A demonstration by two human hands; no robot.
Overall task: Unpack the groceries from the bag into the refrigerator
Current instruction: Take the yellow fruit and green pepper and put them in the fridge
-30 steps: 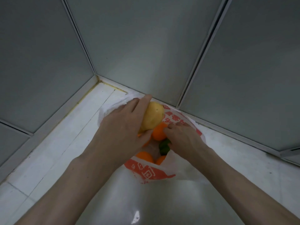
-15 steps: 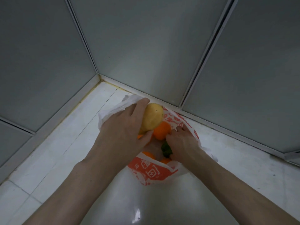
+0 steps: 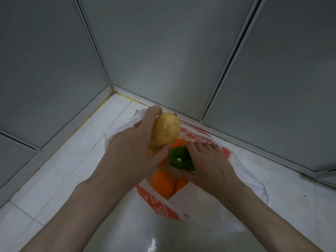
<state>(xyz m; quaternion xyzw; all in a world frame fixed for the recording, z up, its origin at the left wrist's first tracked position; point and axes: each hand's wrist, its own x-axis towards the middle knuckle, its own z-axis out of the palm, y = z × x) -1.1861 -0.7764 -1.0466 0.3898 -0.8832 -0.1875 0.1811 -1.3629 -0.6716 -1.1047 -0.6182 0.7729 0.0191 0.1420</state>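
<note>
You have 1 potato (image 3: 164, 130), 1 green pepper (image 3: 180, 159) and 1 white-and-orange plastic bag (image 3: 163, 208) in view. You can count 3 oranges for sure (image 3: 162, 182) (image 3: 181, 183) (image 3: 179, 142); a sliver of orange under the potato may be another.

Dim, cool and greenish throughout, with flat, even light and only faint shadows. Small white glare spot on the glossy near surface (image 3: 152, 242). Soft, slightly smeared detail everywhere. Strong wide-angle bending of the panel seams (image 3: 234, 57) toward left and right edges.
</note>
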